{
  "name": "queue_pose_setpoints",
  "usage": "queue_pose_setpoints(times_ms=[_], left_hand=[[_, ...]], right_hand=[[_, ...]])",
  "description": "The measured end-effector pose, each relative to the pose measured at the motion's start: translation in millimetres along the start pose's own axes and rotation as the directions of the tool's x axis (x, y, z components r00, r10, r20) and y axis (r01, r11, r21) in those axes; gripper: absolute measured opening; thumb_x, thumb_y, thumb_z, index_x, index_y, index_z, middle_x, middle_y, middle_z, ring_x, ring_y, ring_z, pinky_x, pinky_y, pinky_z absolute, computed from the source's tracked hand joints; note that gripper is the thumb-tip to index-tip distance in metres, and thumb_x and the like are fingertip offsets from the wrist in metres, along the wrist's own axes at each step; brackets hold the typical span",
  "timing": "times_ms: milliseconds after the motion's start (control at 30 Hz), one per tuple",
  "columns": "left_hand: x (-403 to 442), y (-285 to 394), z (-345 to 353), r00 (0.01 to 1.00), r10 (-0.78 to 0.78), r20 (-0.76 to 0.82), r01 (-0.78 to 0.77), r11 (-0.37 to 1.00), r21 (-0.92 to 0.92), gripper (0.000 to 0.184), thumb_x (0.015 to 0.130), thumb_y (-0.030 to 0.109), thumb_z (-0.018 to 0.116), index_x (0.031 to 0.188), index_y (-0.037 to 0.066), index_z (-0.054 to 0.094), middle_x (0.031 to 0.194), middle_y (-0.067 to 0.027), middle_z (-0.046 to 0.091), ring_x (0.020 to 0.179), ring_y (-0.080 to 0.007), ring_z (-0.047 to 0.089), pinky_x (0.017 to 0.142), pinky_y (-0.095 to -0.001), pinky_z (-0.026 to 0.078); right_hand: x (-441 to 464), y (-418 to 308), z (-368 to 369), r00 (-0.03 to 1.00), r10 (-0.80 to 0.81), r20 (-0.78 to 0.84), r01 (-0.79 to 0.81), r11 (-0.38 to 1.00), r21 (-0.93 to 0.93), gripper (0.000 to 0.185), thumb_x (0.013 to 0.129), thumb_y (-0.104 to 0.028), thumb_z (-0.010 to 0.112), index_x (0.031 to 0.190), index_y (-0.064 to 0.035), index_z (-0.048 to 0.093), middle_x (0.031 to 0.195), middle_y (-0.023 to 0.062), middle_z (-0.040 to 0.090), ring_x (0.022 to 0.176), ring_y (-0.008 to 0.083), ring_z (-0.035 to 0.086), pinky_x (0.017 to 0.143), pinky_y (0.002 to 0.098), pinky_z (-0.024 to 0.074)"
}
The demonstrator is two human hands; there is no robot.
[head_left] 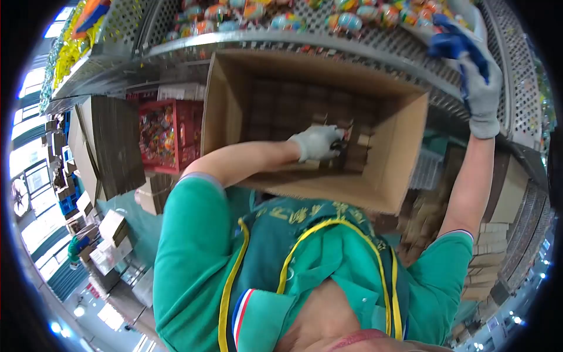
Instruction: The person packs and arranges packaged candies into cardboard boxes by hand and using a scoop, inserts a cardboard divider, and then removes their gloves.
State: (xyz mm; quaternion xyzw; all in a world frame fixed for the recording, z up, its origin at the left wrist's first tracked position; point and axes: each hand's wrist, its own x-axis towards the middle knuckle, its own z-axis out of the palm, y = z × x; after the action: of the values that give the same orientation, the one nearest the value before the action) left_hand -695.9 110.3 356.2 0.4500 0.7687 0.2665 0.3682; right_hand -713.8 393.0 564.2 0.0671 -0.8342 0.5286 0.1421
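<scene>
My left hand [318, 142], in a pale work glove, reaches down inside a large open cardboard box [396, 158]. Its fingers curl near small brown cartons [281, 111] lining the box bottom; whatever lies under the fingertips is hidden. Up at the right, my right hand [478, 76] wears a grey glove with blue-coated fingers, which are spread apart over the edge of a perforated metal tray [375, 41]. Colourful wrapped items [349, 22] lie on that tray. A whitish sheet or bag [472, 20] sits close to the right fingers.
A red crate [185, 132] of small colourful pieces stands left of the box. Beside it is a stack of flattened cardboard [111, 144]. Yellow and orange packages [79, 35] lie at the upper left. More stacked cartons [487, 252] stand at the right.
</scene>
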Motion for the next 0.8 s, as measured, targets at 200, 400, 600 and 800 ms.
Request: queue_pose_setpoints(times_ms=[200,400,600,800], left_hand=[[-21.8,71.5,-180.8,0.682,0.454,-0.573,-0.287,0.887,0.362,0.040,0.075,0.027,0.066,0.106,0.005,0.053,0.102,-0.0153,0.056,0.088,-0.0340,0.057,0.075,-0.0419,0.046],[102.3,-46.3,-309.6,0.779,0.221,-0.587,0.301,0.690,0.659,0.088,0.062,0.054,0.071,0.130,0.007,0.040,0.144,-0.0190,0.019,0.131,-0.0392,0.021,0.103,-0.0489,0.024],[291.9,-75.7,-336.2,0.563,0.268,-0.782,0.433,0.710,0.555,0.089,0.064,0.075,0.054,0.134,0.020,0.039,0.144,-0.0187,0.022,0.131,-0.0470,0.012,0.104,-0.0566,0.018],[268.6,-45.0,-301.3,0.619,0.263,-0.740,0.330,0.768,0.548,0.067,0.075,0.059,0.055,0.130,0.021,0.043,0.140,-0.0127,0.031,0.129,-0.0443,0.022,0.102,-0.0520,0.027]], right_hand=[[17.9,190.3,-193.7,0.648,0.274,-0.711,-0.657,0.674,-0.338,0.054,0.080,-0.027,0.064,0.121,0.0044,0.048,0.107,0.0097,0.060,0.091,0.0159,0.057,0.083,0.0260,0.0438],[24.0,324.2,-249.4,0.449,0.735,-0.508,-0.811,0.573,0.113,0.046,0.083,-0.037,0.058,0.111,-0.0006,0.056,0.089,0.0058,0.062,0.078,0.0147,0.058,0.066,0.0275,0.0456],[12.9,266.2,-210.5,0.439,0.896,-0.064,-0.623,0.354,0.697,0.032,0.086,-0.022,0.051,0.108,0.0003,0.056,0.099,0.0125,0.062,0.081,0.0244,0.061,0.077,0.0337,0.0499],[19.3,239.4,-139.4,0.494,0.864,-0.094,-0.591,0.413,0.693,0.022,0.084,-0.012,0.053,0.098,0.0035,0.060,0.083,0.0110,0.064,0.072,0.0191,0.062,0.066,0.0292,0.0500]])
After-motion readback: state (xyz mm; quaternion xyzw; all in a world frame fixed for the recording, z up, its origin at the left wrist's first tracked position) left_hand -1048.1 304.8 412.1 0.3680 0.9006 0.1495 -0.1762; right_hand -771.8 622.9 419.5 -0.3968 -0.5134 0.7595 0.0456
